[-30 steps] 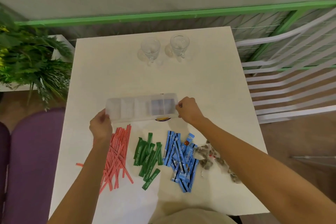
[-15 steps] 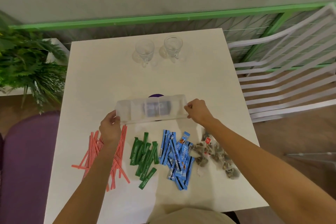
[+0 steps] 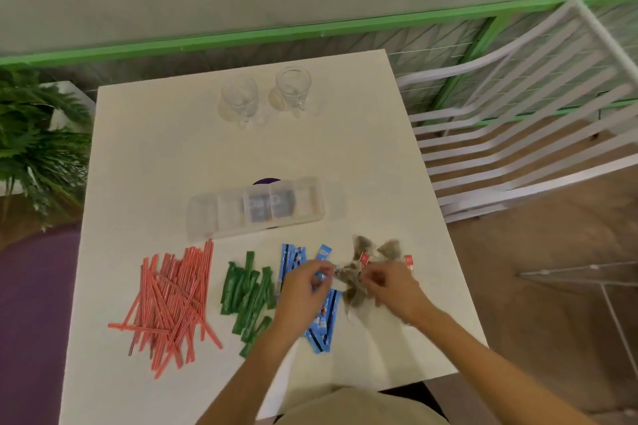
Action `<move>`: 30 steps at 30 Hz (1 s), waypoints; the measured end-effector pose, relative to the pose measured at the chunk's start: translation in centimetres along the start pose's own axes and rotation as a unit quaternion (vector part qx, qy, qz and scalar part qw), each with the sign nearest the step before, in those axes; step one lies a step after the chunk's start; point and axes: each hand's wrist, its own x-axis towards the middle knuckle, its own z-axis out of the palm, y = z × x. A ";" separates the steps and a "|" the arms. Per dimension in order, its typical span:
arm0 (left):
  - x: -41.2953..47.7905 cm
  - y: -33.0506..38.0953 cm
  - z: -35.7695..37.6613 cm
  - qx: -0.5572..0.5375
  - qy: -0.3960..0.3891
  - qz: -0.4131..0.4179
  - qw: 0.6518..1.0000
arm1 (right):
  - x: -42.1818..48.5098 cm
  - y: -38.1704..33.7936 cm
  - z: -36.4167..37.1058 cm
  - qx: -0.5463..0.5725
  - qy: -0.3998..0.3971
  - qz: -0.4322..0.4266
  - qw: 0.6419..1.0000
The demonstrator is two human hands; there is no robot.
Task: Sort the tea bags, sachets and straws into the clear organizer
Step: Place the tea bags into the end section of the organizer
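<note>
**Clerk:** Where was the organizer [image 3: 255, 209]?

**Inspector:** It lay at the middle of the table [image 3: 155, 148], long side parallel to the near edge, and neither hand touched it. It was clear and divided into compartments. 2 middle compartments showed something dark and bluish, too blurred to identify. A purple disc [image 3: 267, 180] showed from beneath its far side.

**Clerk:** And the stock to be sorted?

**Inspector:** There were 4 loose piles in a row between the organizer and the near edge. The straws [image 3: 172, 300] were nearest the left edge, then the green sachets [image 3: 248, 290], then the blue sachets [image 3: 326, 321]. The tea bags [image 3: 388, 248] were nearest the right edge.

**Clerk:** What were the hands doing?

**Inspector:** The left hand [image 3: 303, 290] was over the blue sachets, fingers curled, fingertips at the edge of the tea bags. I could not tell through the blur whether it pinched anything. The right hand [image 3: 390, 290] was on the tea bags, with its fingers curled into the pile and closed on a bag.

**Clerk:** Anything else noted?

**Inspector:** 2 glass mugs [image 3: 240, 103] stood side by side at the far edge. A plant [image 3: 34, 148] was off the left edge and a white chair [image 3: 518, 114] off the right.
</note>
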 end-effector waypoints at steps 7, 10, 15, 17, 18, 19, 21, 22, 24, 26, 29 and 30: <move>4.0 0.5 3.8 0.248 -0.065 0.108 0.961 | -1.5 2.5 2.1 -0.102 -0.008 -0.004 0.995; 4.8 0.4 4.4 0.339 -0.085 0.130 0.928 | -1.3 2.4 3.0 -0.169 -0.001 -0.004 0.986; 5.3 0.7 4.1 0.346 -0.061 0.128 0.928 | -0.6 2.2 3.8 -0.183 0.028 0.002 0.983; 5.4 0.9 3.9 0.319 -0.054 0.133 0.937 | -0.4 2.4 3.9 -0.187 0.036 0.002 0.982; 5.4 1.0 3.7 0.306 -0.054 0.139 0.940 | -0.3 2.5 3.9 -0.185 0.038 0.001 0.982; 5.3 1.2 3.6 0.288 -0.054 0.144 0.945 | -0.3 2.6 3.9 -0.183 0.037 0.003 0.982; 5.1 1.8 2.9 0.238 -0.036 0.148 0.959 | -0.2 2.6 3.7 -0.178 0.032 0.007 0.984; 5.0 2.2 2.5 0.213 -0.021 0.144 0.966 | -0.3 2.7 3.6 -0.171 0.029 0.012 0.985; 4.7 2.8 1.4 0.159 0.024 0.134 0.978 | -0.3 2.5 3.2 -0.152 0.023 0.022 0.988; 4.8 3.4 0.0 0.083 0.067 0.118 0.987 | -0.3 2.1 2.6 -0.140 0.019 0.027 0.990; 6.3 4.1 -2.6 0.008 0.106 0.091 0.990 | 0.1 1.1 1.8 -0.127 0.002 0.027 0.992; 6.9 4.4 -3.3 0.000 0.115 0.086 0.990 | 0.2 0.7 1.5 -0.124 -0.007 0.029 0.992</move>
